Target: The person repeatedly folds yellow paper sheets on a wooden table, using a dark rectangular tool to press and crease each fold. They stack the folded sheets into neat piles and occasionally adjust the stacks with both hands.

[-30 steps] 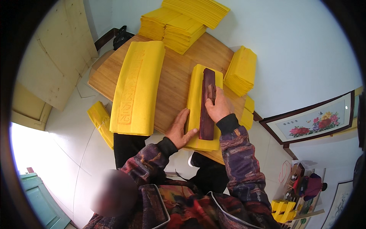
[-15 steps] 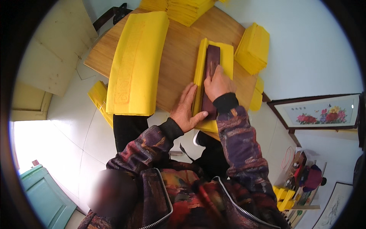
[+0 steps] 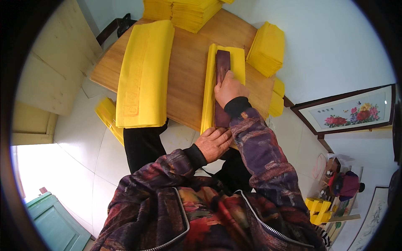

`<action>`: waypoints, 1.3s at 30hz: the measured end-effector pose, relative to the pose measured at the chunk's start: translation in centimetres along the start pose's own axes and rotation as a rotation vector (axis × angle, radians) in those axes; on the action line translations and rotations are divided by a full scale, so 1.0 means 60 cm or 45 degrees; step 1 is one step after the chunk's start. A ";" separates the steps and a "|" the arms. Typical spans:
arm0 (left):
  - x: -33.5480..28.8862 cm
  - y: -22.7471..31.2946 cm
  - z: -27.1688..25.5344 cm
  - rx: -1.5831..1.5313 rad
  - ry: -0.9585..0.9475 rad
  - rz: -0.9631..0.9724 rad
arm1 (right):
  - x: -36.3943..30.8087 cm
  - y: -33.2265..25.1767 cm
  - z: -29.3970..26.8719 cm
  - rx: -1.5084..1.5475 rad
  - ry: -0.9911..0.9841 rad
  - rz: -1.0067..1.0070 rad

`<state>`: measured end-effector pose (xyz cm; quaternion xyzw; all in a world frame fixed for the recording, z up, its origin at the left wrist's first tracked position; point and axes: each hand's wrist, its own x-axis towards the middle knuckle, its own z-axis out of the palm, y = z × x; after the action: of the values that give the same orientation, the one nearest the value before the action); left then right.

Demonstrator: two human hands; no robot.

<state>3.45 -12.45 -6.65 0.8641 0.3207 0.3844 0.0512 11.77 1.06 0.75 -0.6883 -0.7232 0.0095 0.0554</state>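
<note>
A long dark red-brown wooden block [image 3: 223, 60] lies lengthwise on a narrow stack of folded yellow paper [image 3: 238, 54]. My right hand [image 3: 231, 89] is closed around the block at about its middle. At the stack's near end, my left hand [image 3: 214, 143] lies with its fingers stretched out against the end of the paper and block; its fingertips are partly hidden by my right sleeve. To the left lies a wider yellow paper stack [image 3: 146, 73] with a faint reddish printed strip along it, its near end jutting past the table's edge.
The wooden table [image 3: 188, 71] also bears yellow stacks at the far side [image 3: 197, 14] and the right [image 3: 266, 49]. More yellow paper [image 3: 108, 113] sits low at the left. A framed flower picture [image 3: 347, 111] leans at the right; a green door panel [image 3: 56, 219] stands lower left.
My left hand has moved from the stack's left side to its near end. My right hand still grips the block. The whole view has shifted slightly.
</note>
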 end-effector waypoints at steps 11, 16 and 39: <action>0.012 0.022 -0.031 -0.022 -0.231 -0.094 | 0.001 0.141 -0.045 1.535 0.242 0.226; 0.044 0.037 -0.067 -0.085 -0.044 -0.099 | -0.108 0.303 -0.066 2.197 0.271 0.240; 0.143 -0.194 -0.012 -0.304 0.027 -1.297 | -0.337 0.406 0.033 1.712 0.486 0.192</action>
<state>1.25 1.71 -4.64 0.5829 0.6547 0.3534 0.3267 36.73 -17.68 -4.77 -0.5428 -0.4886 0.3373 0.5941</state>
